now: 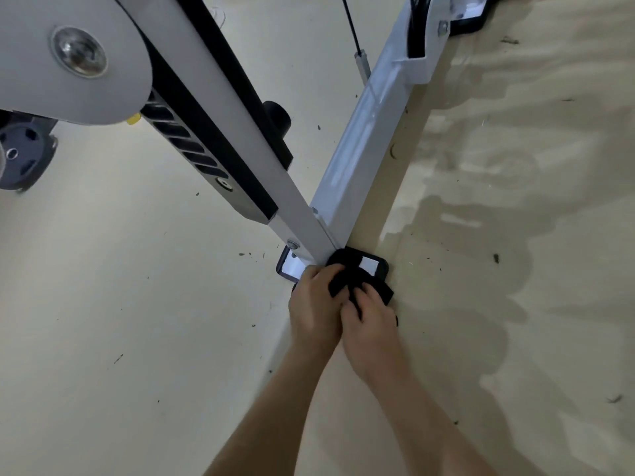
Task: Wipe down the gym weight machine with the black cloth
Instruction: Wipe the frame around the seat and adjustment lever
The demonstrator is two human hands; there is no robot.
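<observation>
The white weight machine frame [360, 139] runs down the middle of the head view to a floor foot plate [372, 266] with a black rim. A bunched black cloth [347, 269] lies on that foot plate at the base of the upright post. My left hand [314, 304] grips the cloth from the left with curled fingers. Beside it and touching it, my right hand [369, 317] holds the cloth's near end, fingers curled into the fabric. Part of the cloth is hidden under both hands.
A slanted white and black beam [220, 132] with a round pivot cover [79, 56] crosses the upper left. A dark weight plate [24, 156] sits at the far left. The beige floor [137, 304] carries scattered dark specks and shadows on the right.
</observation>
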